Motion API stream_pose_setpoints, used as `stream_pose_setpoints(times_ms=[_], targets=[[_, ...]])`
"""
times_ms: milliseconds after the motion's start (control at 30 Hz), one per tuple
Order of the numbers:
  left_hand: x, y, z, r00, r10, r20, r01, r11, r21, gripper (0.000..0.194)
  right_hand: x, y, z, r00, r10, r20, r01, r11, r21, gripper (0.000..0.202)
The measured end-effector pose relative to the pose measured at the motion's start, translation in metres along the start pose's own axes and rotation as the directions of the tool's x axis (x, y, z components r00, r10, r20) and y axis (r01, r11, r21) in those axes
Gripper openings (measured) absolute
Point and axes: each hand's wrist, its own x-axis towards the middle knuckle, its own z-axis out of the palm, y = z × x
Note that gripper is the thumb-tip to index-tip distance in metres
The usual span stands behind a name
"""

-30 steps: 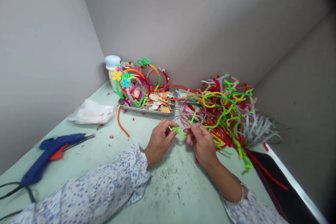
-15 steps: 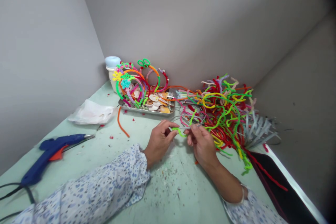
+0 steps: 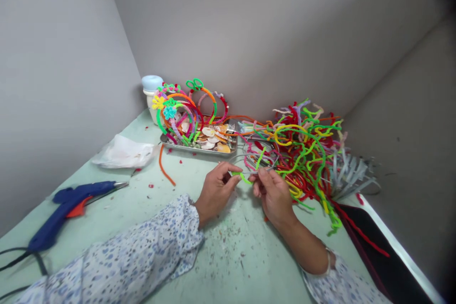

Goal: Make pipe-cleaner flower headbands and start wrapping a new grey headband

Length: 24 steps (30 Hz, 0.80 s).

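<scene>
Over the table's middle, my left hand point(image 3: 218, 191) pinches a lime-green pipe cleaner point(image 3: 245, 179) and one end of a thin grey headband point(image 3: 250, 172) between thumb and fingers. My right hand point(image 3: 276, 195) is closed on the same headband a short way to the right, its thumb and index finger pressed together. Between the hands the pipe cleaner crosses the band and bends below it; one free end sticks up near the right fingertips. How far it is wound is hidden by my fingers.
A metal tray point(image 3: 199, 150) of shells holds finished headbands point(image 3: 178, 109) at the back. Tangled pipe cleaners point(image 3: 302, 152) and a bundle of grey bands point(image 3: 351, 173) lie right. A blue glue gun point(image 3: 67, 209), plastic bag point(image 3: 124, 153) and lidded jar point(image 3: 152, 86) are left.
Both hands keep almost the same place and grip. The lime-green pipe cleaner between them has shifted slightly, and less of it shows at my left fingertips.
</scene>
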Motion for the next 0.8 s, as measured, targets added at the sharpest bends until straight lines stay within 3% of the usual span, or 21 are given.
stream_pose_setpoints(times_ms=[333, 800], targets=[[-0.0001, -0.0002, 0.0006, 0.997, -0.078, 0.017, 0.079, 0.993, -0.083, 0.017, 0.0003, -0.0003, 0.0003, 1.000, 0.003, 0.004, -0.003, 1.000, 0.007, 0.027], [-0.0005, 0.0030, 0.0015, 0.997, -0.061, 0.049, 0.068, 0.986, -0.152, 0.015, -0.0021, -0.0022, -0.0001, 1.000, 0.002, 0.006, -0.002, 1.000, 0.006, 0.025]])
